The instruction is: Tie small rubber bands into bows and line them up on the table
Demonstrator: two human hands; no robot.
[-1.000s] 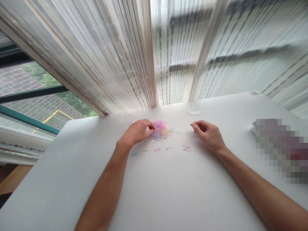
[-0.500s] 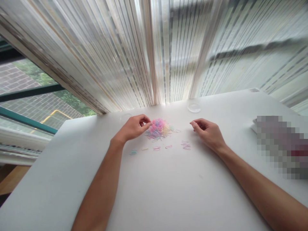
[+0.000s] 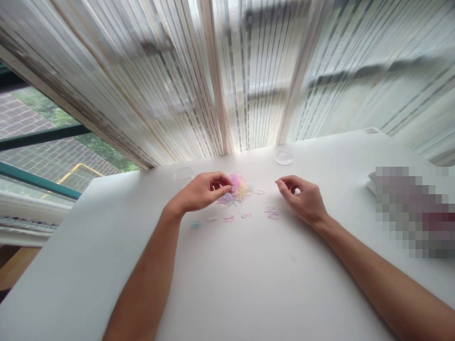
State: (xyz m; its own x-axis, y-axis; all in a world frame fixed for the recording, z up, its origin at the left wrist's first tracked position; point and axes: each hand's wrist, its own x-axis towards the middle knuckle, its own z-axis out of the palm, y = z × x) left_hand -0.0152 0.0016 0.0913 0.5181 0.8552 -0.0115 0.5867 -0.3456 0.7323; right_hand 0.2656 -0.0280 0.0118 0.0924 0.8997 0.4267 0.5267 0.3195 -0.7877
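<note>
A pile of pastel paper clips (image 3: 240, 187) lies on the white table (image 3: 249, 279). At its left side, my left hand (image 3: 208, 190) reaches in, thumb and forefinger pinched over the clips; whatever is between the fingertips is too small to make out. My right hand (image 3: 302, 195) hovers right of the pile, its thumb and forefinger closed together, with any held thing hidden. Small groups lie in a row nearer me: blue clips (image 3: 195, 224), a yellow clip (image 3: 212, 219), pink clips (image 3: 229, 219), another pink clip (image 3: 246, 215) and purplish-pink clips (image 3: 272, 213).
A clear round lid (image 3: 283, 157) rests near the back edge. Another clear round piece (image 3: 183, 174) is behind my left hand, partly covered. On the right lies a blurred-out object (image 3: 414, 213). String curtains (image 3: 220, 85) hang along the back edge, with a window at left.
My left hand has moved slightly right, further over the pile, its fingertips now among the clips. My right hand keeps nearly the same pose. The whole view has shifted a little.
</note>
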